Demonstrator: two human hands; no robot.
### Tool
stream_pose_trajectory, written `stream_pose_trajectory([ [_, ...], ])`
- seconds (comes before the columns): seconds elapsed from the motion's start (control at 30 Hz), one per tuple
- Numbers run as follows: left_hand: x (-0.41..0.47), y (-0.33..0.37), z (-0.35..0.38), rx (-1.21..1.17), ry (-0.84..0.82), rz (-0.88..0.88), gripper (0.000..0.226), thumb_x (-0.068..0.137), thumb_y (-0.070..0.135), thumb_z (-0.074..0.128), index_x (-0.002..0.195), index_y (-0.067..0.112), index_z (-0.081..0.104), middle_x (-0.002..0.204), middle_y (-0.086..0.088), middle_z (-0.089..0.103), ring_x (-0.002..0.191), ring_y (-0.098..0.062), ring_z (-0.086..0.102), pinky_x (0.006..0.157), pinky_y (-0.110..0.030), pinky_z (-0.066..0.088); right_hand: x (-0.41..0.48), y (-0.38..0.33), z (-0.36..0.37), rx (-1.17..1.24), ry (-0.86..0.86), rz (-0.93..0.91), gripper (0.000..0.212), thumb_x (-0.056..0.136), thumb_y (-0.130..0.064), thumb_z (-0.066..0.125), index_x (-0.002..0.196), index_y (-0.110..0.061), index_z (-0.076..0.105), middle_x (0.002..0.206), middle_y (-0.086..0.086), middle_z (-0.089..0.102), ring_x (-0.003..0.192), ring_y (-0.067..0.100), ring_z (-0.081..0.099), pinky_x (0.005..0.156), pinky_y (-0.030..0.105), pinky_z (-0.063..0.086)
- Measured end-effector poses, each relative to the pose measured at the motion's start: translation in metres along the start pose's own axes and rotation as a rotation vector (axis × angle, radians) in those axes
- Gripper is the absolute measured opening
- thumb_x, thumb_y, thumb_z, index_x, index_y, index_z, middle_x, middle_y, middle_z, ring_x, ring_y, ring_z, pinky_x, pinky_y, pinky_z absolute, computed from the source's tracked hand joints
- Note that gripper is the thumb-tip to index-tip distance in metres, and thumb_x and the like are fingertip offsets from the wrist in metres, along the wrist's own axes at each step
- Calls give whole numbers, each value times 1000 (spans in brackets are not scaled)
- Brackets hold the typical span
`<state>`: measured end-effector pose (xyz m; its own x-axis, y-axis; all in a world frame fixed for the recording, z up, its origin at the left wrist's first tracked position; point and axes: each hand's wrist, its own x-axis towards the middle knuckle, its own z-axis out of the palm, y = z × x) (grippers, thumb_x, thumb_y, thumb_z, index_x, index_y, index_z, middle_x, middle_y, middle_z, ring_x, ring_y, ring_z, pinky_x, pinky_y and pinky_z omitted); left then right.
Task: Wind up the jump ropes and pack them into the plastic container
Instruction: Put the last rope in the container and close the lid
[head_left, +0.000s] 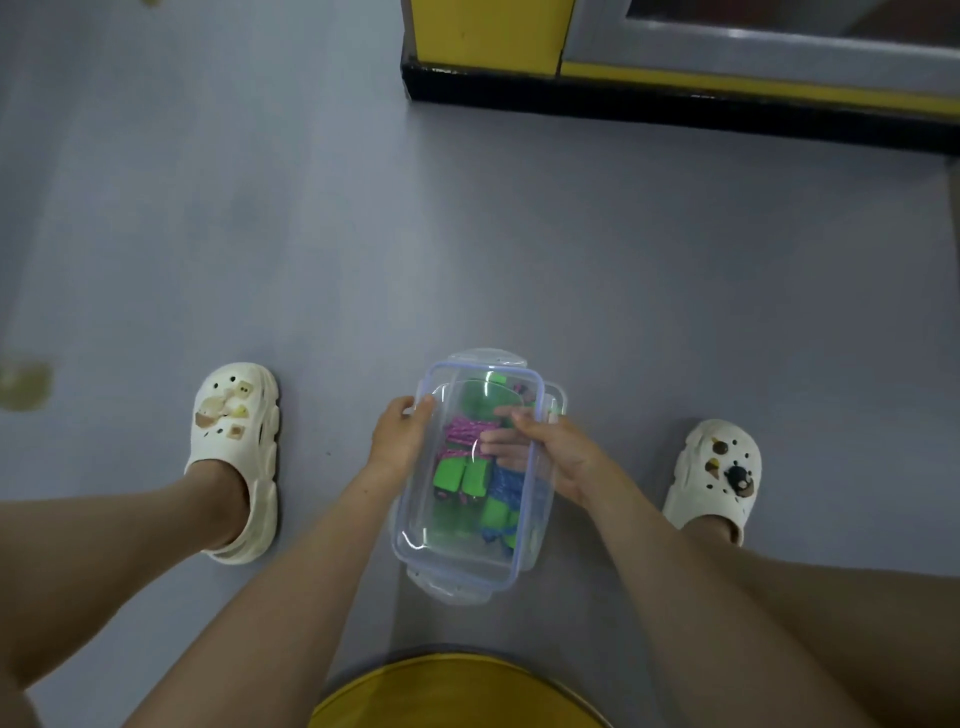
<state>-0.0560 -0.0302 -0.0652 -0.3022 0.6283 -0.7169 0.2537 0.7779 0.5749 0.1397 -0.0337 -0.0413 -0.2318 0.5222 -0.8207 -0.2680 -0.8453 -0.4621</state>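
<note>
A clear plastic container (415, 551) with a blue-edged lid (519, 551) is held above the floor between my knees. Through the lid I see wound jump ropes: a pink rope bundle (462, 434) with green handles (460, 478) and a blue rope bundle (506, 488). My left hand (397, 434) grips the container's left edge, fingers curled over the rim. My right hand (556, 454) holds the right edge, thumb on top of the lid and fingers seen through the plastic underneath.
Grey floor all round. My feet in white clogs stand at left (236, 452) and right (719, 473). A yellow and black cabinet base (623, 98) runs across the far right. A yellow round seat (457, 696) lies at the bottom edge.
</note>
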Motion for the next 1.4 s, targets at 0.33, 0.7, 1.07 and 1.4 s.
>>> stream_pose_trajectory([
  [0.33, 16, 25, 20, -118, -20, -9, 14, 86, 19, 68, 97, 11, 64, 94, -8, 63, 79, -20, 56, 70, -30, 44, 0, 7, -21, -199, 559, -198, 21, 81, -8, 72, 99, -8, 61, 81, 9, 64, 72, 21, 60, 63, 25, 49],
  [0.7, 21, 39, 38, -243, 68, -15, 31, 79, -5, 67, 108, 4, 71, 91, -8, 69, 69, -16, 61, 66, -23, 55, 22, 6, -29, -728, 749, -265, 30, 94, -27, 54, 121, -15, 61, 119, 11, 63, 108, 27, 60, 83, 27, 43],
  [1.07, 28, 36, 50, -321, 166, -41, 27, 84, 2, 68, 111, 5, 70, 108, -9, 70, 100, -21, 65, 99, -33, 49, 48, -11, -31, -612, 817, -286, 23, 87, -11, 62, 107, -11, 73, 107, 7, 71, 98, 22, 66, 82, 23, 47],
  [1.4, 32, 34, 54, -326, 182, -48, 25, 84, 0, 66, 108, 6, 71, 104, -8, 70, 96, -20, 66, 97, -33, 51, 47, -2, -20, -303, 877, -336, 23, 85, -1, 63, 106, -1, 71, 98, 11, 72, 90, 19, 66, 87, 19, 48],
])
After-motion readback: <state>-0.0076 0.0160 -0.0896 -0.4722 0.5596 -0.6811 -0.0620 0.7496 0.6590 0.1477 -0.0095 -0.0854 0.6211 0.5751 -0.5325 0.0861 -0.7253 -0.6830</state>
